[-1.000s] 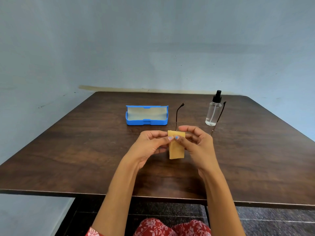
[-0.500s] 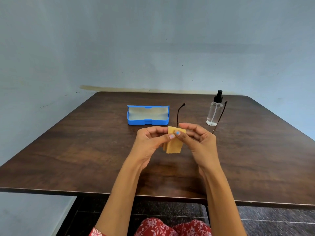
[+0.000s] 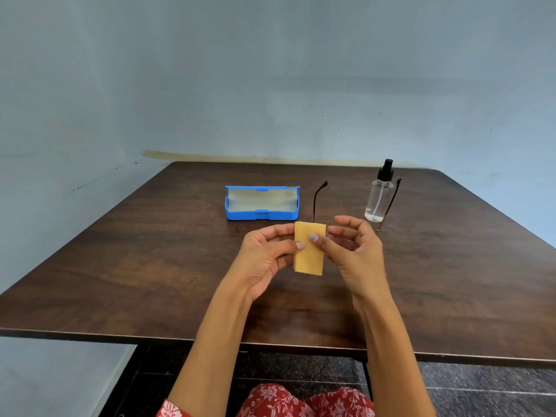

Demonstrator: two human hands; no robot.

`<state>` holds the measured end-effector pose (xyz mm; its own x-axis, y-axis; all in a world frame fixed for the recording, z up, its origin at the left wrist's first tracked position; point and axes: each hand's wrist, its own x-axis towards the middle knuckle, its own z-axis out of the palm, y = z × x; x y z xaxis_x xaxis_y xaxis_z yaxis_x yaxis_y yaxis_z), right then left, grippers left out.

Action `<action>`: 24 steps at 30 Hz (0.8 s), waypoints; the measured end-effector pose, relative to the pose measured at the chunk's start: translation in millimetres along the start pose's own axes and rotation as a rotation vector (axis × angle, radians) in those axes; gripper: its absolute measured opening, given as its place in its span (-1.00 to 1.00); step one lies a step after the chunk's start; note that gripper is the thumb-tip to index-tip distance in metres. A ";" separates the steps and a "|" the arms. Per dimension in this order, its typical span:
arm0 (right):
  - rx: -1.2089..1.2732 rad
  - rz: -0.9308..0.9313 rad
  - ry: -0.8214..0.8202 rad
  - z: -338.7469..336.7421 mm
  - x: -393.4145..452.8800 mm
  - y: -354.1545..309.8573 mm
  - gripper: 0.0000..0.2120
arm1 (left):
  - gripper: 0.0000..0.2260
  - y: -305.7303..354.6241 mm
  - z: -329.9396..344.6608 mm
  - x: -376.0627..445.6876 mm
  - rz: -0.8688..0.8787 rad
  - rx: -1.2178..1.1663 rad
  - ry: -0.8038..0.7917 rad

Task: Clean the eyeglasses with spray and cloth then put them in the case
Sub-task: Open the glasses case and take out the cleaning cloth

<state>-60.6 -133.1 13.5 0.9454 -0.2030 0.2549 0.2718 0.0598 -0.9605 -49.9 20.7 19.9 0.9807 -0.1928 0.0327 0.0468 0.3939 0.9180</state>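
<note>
A yellow cloth (image 3: 309, 254) hangs folded over the front of the eyeglasses, whose lenses it hides. Only the two thin dark temple arms (image 3: 318, 200) show, pointing away from me over the table. My left hand (image 3: 264, 254) pinches the cloth on its left side, thumb in front. My right hand (image 3: 352, 251) pinches it from the right, thumb on the cloth and the other fingers curled behind. An open blue case (image 3: 261, 216) with a grey lining lies behind my left hand. A clear spray bottle (image 3: 378, 195) with a black nozzle stands upright at the back right.
All of it sits over a dark wooden table (image 3: 150, 266) whose front edge runs near my forearms. A pale blue wall stands behind the table. A tiled floor and red patterned cloth on my lap show below the edge.
The cloth was bunched up short half a second ago and now hangs down long and flat again. Both hands stayed close together at the same spot.
</note>
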 end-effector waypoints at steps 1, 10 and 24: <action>-0.006 0.069 -0.048 -0.7 0.5 0.2 -0.55 | -0.73 0.3 -0.4 0.2 -0.008 -0.012 -0.004; 0.088 0.212 -0.284 -10.0 -1.7 -1.4 -0.80 | -0.67 2.0 -3.9 -1.7 -0.023 0.139 -0.022; -0.019 -0.122 -0.269 -14.6 -0.6 3.6 -0.60 | -0.62 3.6 10.4 -8.4 -0.166 0.075 -0.032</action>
<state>-62.9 -147.0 8.3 0.9204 0.0595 0.3864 0.3851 0.0321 -0.9223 -59.9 14.4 27.0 0.9542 -0.2781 -0.1103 0.1920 0.2867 0.9386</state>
